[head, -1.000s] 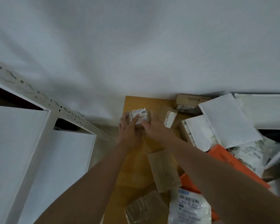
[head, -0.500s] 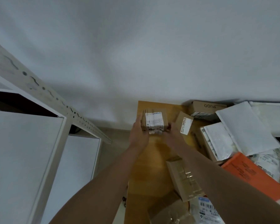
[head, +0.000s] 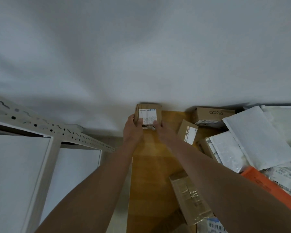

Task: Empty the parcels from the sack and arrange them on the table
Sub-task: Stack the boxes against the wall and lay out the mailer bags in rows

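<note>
Mid-frame, the left hand (head: 132,130) and right hand (head: 163,130) both grasp a labelled box (head: 148,115) at the table's (head: 151,165) far edge.

Both forearms look bare, with no sleeves apparently in view.

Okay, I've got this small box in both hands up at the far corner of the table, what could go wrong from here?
1. The small cardboard box is held by the left hand and right hand right at the table far left corner against the wall; set too far left, it might tip off the edge.
2. The right forearm stretches over the taped box; pulling back could nudge it.
3. The labelled box beside it looks tilted and might get knocked.
</note>
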A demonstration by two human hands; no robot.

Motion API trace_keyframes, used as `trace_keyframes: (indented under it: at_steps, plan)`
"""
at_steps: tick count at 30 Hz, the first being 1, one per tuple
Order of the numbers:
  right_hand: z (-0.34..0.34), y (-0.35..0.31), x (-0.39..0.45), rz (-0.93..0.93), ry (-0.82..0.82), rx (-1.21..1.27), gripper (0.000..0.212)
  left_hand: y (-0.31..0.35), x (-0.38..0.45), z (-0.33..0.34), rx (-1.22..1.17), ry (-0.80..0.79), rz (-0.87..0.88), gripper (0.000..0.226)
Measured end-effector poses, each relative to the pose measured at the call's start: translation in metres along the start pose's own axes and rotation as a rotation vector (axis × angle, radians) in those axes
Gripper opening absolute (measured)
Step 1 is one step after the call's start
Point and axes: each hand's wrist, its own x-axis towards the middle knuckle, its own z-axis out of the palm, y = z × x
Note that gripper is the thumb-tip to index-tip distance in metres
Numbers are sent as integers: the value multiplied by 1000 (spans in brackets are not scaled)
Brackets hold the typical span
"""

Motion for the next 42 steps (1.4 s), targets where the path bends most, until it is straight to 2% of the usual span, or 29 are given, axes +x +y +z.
trace_keyframes:
  at_steps: [5, 11, 13, 15, 16, 18, 20, 22, 26, 30, 36, 39, 42]
  plan:
    - [2, 3, 18, 1, -11, -55, 46, 3, 8, 7, 54, 38, -39, 40]
    - [7, -2, 18, 9, -53, -1, 43, -4, 10, 9, -20, 95, -57, 42]
    - [9, -1, 20, 23, -61, 1, 44, -4, 9, 9, -78, 87, -81, 48]
    - [7, 1, 17, 11, -62, 11, 45, -3, 5, 11, -139, 68, -134, 65]
    - [4, 2, 15, -7, -36, 2, 48, -2, 3, 12, -154, 65, -158, 73]
    - [-6, 7, 10, -60, 136, -118, 59, -1, 1, 13, -173, 76, -172, 83]
    - [-22, 19, 4, -112, 371, -407, 64, 1, -1, 13, -184, 90, -180, 87]
    - [-37, 35, -4, -80, 483, -699, 69, 4, -3, 13, -175, 112, -208, 87]
    - [-45, 52, -11, 63, 354, -882, 77, 5, -15, 14, -161, 168, -216, 85]
    - [-33, 49, -13, -26, 273, -983, 63, -7, -35, 14, -126, 186, -224, 79]
    - [-25, 37, -36, 6, 107, -722, 85, -23, -50, -1, -38, 167, -310, 67]
    - [-18, 37, -54, 0, 2, -714, 96, -35, -61, -2, 9, 15, -256, 49]
    - [7, 47, -61, -1, -112, -808, 114, -42, -77, -1, -28, -294, -236, 35]
